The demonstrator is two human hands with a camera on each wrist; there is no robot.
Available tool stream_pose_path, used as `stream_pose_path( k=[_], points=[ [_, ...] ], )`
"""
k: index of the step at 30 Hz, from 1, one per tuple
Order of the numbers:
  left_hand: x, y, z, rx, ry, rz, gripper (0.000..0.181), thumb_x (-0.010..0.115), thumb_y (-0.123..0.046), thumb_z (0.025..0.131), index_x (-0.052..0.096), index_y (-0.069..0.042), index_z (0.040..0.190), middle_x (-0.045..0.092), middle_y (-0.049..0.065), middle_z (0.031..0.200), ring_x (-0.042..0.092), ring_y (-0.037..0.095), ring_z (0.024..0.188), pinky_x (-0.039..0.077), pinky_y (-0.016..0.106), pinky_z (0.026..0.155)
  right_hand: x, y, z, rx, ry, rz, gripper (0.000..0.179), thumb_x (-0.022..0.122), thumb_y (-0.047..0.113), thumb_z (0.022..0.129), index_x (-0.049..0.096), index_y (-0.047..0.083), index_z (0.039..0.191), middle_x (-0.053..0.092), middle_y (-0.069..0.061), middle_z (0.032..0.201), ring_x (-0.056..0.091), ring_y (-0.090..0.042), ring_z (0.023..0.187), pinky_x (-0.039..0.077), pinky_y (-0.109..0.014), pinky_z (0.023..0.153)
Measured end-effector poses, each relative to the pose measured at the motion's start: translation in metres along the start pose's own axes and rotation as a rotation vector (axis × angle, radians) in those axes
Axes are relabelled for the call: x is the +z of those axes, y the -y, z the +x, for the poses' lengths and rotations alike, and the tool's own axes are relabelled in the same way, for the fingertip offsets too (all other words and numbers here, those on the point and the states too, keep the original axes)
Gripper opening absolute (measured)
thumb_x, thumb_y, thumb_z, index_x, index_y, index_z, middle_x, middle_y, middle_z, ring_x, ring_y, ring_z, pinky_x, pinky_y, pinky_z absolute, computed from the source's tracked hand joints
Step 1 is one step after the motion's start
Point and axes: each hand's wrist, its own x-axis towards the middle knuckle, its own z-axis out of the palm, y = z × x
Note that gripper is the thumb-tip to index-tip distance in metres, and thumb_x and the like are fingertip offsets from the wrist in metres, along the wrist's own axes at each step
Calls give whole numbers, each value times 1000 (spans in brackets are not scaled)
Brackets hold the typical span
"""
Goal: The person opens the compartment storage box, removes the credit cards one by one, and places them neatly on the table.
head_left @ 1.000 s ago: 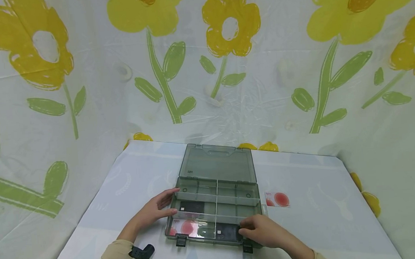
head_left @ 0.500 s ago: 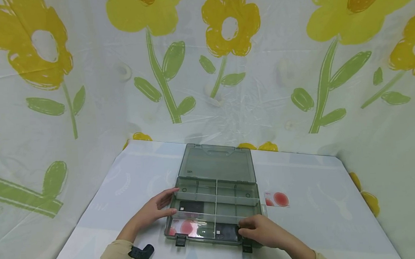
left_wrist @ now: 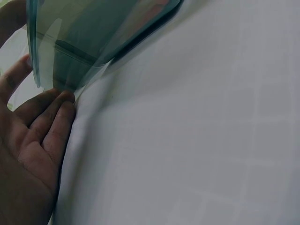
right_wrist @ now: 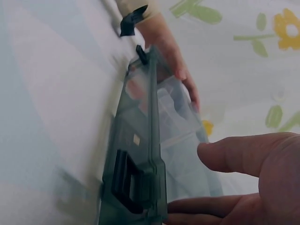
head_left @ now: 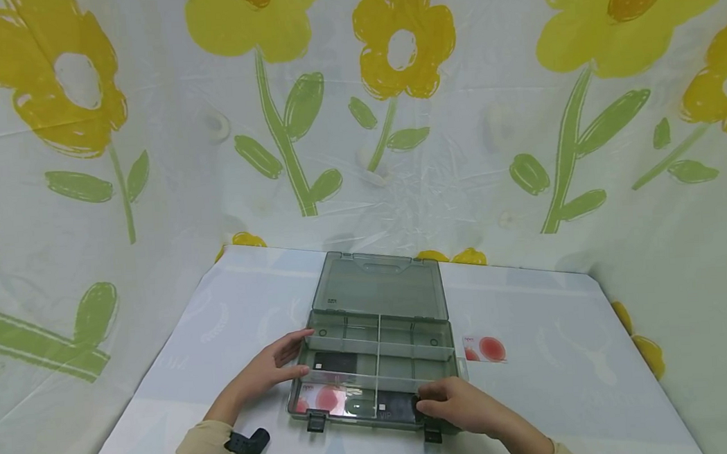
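A translucent grey-green compartment box [head_left: 372, 376] lies on the table with its lid [head_left: 380, 288] folded back. My left hand [head_left: 266, 368] touches the box's left side, fingers and thumb spread; in the left wrist view its fingertips meet the clear wall. My right hand [head_left: 465, 405] reaches over the front right compartment, fingertips at the right end of a black card [head_left: 396, 407] marked VIP. In the right wrist view, thumb and fingers stand apart, the lower fingers partly hidden by the rim. A red-and-white card [head_left: 320, 398] lies front left, and another black card [head_left: 336, 363] lies in the compartment behind it.
Another red-and-white card [head_left: 485, 349] lies on the table right of the box. Two dark latches, a left latch [head_left: 316, 422] and a right latch [head_left: 433, 432], hang from the box's front edge. A flower-printed curtain [head_left: 429, 181] surrounds the table.
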Motion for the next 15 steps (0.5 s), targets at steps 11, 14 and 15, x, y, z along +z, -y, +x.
stream_pose_path(
  k=[11, 14, 15],
  points=[
    [1, 0, 0, 18, 4, 4, 71, 76, -24, 94, 41, -14, 155, 36, 17, 161, 29, 42, 149, 28, 52, 121, 0, -4, -3, 72, 2, 162, 47, 63, 23, 100, 60, -13, 130, 62, -27, 132, 55, -45, 126, 51, -64, 101],
    [1, 1, 1, 21, 5, 3, 71, 76, -23, 94, 41, -14, 155, 36, 17, 161, 29, 42, 149, 28, 52, 121, -1, -3, -5, 71, 2, 175, 49, 63, 23, 101, 59, -14, 132, 61, -28, 134, 54, -46, 128, 50, -65, 103],
    [1, 1, 1, 22, 6, 2, 71, 76, -23, 94, 41, -14, 155, 36, 17, 161, 29, 42, 149, 28, 52, 121, -2, -3, -6, 64, 3, 177, 49, 63, 23, 101, 58, -14, 132, 61, -28, 134, 54, -46, 128, 50, -65, 103]
  ],
)
